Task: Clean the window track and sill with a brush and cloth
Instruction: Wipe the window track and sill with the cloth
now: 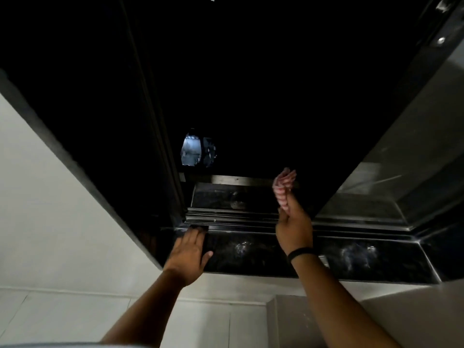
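The dark polished sill [351, 257] runs across the lower middle, with the ribbed window track [238, 217] just behind it. My left hand [189, 252] lies flat on the sill's left end, fingers spread toward the track, holding nothing. My right hand [293, 227] is raised above the track, closed around the lower end of a pink-and-white striped cloth [283, 188] that sticks up from my fist. No brush is visible.
A sliding window pane with a dark frame [155, 146] stands at the left; the opening beyond is black night. A shiny window reveal [401, 159] rises at the right. White wall [50, 222] lies left and below the sill.
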